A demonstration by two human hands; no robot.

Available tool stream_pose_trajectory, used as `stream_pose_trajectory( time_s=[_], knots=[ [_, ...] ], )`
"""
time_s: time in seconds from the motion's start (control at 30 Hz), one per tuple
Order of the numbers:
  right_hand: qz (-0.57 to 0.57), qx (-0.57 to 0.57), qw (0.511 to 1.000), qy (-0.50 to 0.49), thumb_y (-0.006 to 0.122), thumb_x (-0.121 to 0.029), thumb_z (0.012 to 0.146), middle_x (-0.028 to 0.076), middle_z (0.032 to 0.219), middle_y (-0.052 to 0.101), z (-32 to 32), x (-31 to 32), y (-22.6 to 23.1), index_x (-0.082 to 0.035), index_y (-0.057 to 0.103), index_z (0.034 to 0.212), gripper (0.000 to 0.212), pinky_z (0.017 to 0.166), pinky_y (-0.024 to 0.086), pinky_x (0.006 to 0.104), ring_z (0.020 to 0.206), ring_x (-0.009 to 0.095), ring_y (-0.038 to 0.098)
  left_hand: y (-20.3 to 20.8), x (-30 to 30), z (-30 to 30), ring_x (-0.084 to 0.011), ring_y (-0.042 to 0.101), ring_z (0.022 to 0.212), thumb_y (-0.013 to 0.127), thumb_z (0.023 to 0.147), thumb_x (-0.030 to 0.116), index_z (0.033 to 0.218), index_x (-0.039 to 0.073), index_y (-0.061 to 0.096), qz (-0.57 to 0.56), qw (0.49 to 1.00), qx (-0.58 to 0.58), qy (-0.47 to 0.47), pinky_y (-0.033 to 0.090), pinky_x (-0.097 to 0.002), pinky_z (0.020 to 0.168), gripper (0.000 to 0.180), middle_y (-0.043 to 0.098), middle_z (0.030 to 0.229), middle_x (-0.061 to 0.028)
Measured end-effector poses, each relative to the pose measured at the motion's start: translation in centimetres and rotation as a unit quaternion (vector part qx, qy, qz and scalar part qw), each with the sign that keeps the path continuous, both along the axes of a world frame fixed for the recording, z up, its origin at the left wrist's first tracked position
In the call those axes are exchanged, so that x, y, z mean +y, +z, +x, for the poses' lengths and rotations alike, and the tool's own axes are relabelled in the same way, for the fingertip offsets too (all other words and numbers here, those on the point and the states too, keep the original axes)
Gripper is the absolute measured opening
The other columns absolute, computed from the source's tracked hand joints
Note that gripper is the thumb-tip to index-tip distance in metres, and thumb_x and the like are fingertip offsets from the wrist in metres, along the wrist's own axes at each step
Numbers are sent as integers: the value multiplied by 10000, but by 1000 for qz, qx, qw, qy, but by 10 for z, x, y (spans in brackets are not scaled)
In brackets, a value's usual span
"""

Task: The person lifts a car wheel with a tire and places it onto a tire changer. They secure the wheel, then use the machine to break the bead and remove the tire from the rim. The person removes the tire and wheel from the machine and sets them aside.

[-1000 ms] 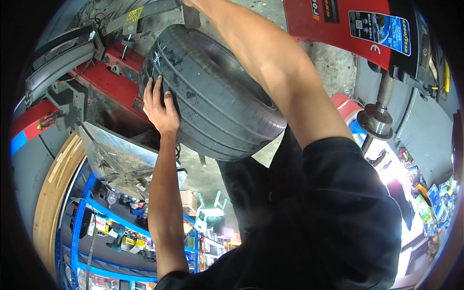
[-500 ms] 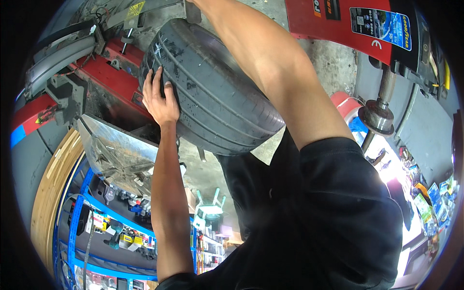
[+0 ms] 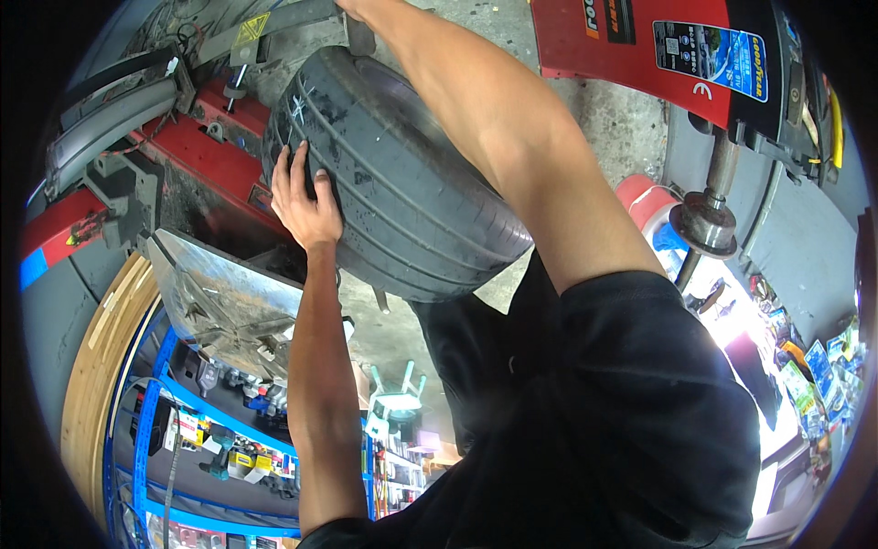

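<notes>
beam (image 3: 62,227), red with a blue section, lies far left of the tire (image 3: 393,174), which serves as landmark. wooden panel (image 3: 105,357), its edge rounded, stands to the lower left of the tire. curved grey part (image 3: 119,123) sits to the upper left of the tire. blue shelving (image 3: 154,430), bearing boxes (image 3: 245,465), occupies the area lower left of the tire. red frame (image 3: 187,151) runs toward the left side of the tire. scuffed metal plate (image 3: 233,297) is angled between the shelving and the tire.

left hand (image 3: 306,206): laid on the tread at the tire's left side, fingers extended and slightly parted, thumb spread; contact only, nothing grasped. right hand (image 3: 352,6): above the tire, near a grey metal arm (image 3: 361,37); the view cuts off its fingers, so its grip cannot be determined. tire: tilted, in front of the person, hollow side facing upper right.

pale green stool (image 3: 398,401): below the tire. red housing (image 3: 594,41): upper right of the tire. flanged metal shaft (image 3: 704,224): right of the tire. colourful packets (image 3: 823,375): far lower right of the tire.
</notes>
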State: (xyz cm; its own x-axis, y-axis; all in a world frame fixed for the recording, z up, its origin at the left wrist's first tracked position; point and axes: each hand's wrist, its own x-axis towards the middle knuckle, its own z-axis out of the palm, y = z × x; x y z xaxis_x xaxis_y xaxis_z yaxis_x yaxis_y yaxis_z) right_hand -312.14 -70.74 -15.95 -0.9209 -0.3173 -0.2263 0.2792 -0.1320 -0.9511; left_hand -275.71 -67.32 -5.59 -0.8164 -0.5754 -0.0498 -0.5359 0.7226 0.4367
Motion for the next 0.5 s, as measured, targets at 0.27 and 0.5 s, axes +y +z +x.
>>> stream_pose_trajectory(
  time_s=[0.27, 0.5],
  knots=[
    [-7, -17, 1000, 17, 561, -566, 1050, 33, 704, 626, 17, 13, 2, -62, 667, 765, 589, 656, 445, 419, 674, 200, 566, 4, 3, 9, -348, 457, 1481, 595, 966, 288, 1508, 208, 624, 2, 1000, -8, -16, 322, -502, 1207, 548, 525, 1606, -110],
    [-24, -47, 996, 66, 605, -337, 1061, 37, 837, 646, 44, 35, 24, -71, 712, 986, 296, 697, 467, 373, 754, 162, 576, 5, 2, 17, -353, 445, 1490, 600, 954, 284, 1513, 206, 614, 6, 999, -18, -27, 313, -509, 1213, 565, 507, 1621, -108]
  ],
)
